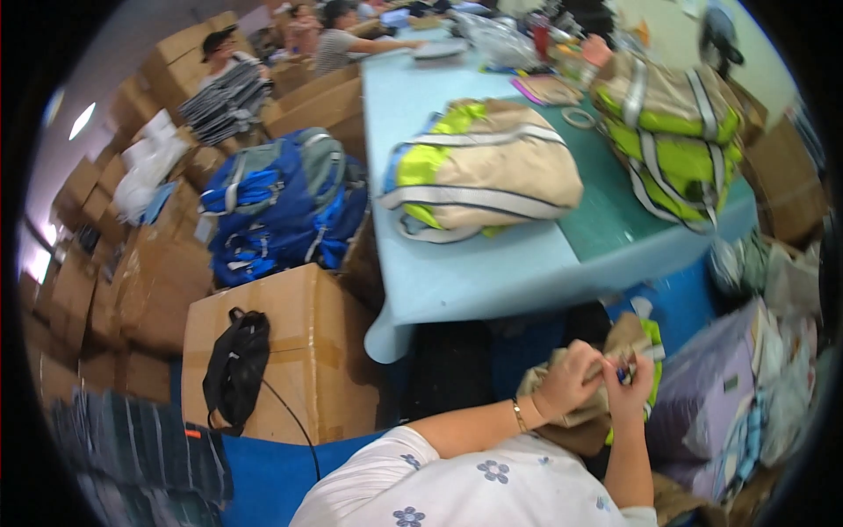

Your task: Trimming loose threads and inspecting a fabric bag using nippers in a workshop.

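Both of my hands meet over my lap, in front of the table edge. My left hand (571, 379), with a bracelet at the wrist, is closed, fingertips pinched against those of the other hand; what they hold is hidden. My right hand (629, 386) is closed around a small dark blue object (624, 374), mostly covered by the fingers, so its kind cannot be told. Beneath the hands, a tan fabric piece with lime green parts (652, 338) lies bunched across my lap, partly hidden by my forearms.
A table with a pale blue cover (474, 290) bears a tan-and-lime bag (505, 167) and another such bag (672, 132). Left stand a blue backpack (281, 202) and a cardboard box (290, 351) with a black pouch (239, 369). A purple bundle (711, 386) sits right. People are behind.
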